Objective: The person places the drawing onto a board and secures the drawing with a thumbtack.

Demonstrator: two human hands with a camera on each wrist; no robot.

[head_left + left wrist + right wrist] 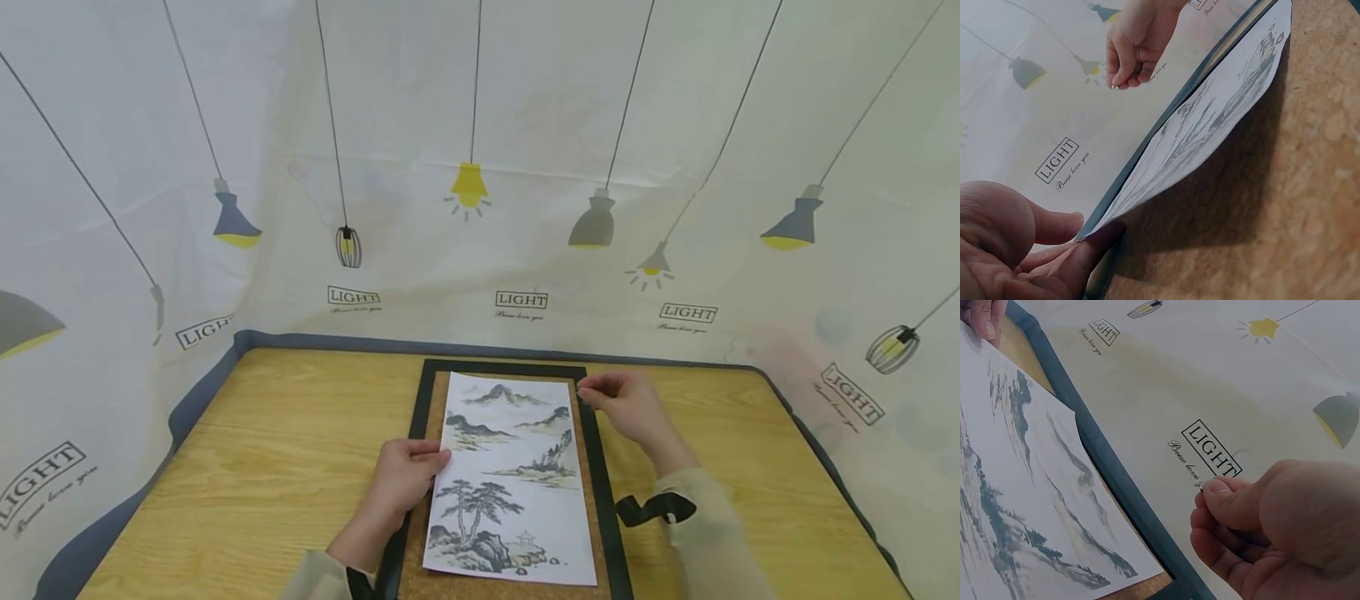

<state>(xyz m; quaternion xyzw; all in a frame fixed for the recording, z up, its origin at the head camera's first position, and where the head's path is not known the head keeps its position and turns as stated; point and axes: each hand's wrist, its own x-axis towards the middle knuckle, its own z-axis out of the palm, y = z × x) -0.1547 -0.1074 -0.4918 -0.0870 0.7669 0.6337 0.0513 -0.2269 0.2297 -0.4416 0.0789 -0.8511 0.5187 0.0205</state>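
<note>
A white sheet of paper [540, 517] printed with an ink landscape of mountains, pines and rocks lies over a black-framed cork board [453, 588]. My left hand [397, 479] pinches the sheet's left edge between thumb and fingers. In the left wrist view, that edge of the paper [1210, 134] is lifted off the cork [1316, 144]. By the sheet's upper right corner, my right hand [626, 408] is raised over the board's frame. Its thumb and forefinger pinch a tiny pale, shiny object [1202, 485], too small for its kind to show.
The board's black frame [506, 366] reaches near the back of a wood-grain table [300, 425]. Around the table hangs a pale cloth [420, 100] printed with lamps and lettering, edged in dark blue. A black strap [656, 507] circles my right wrist.
</note>
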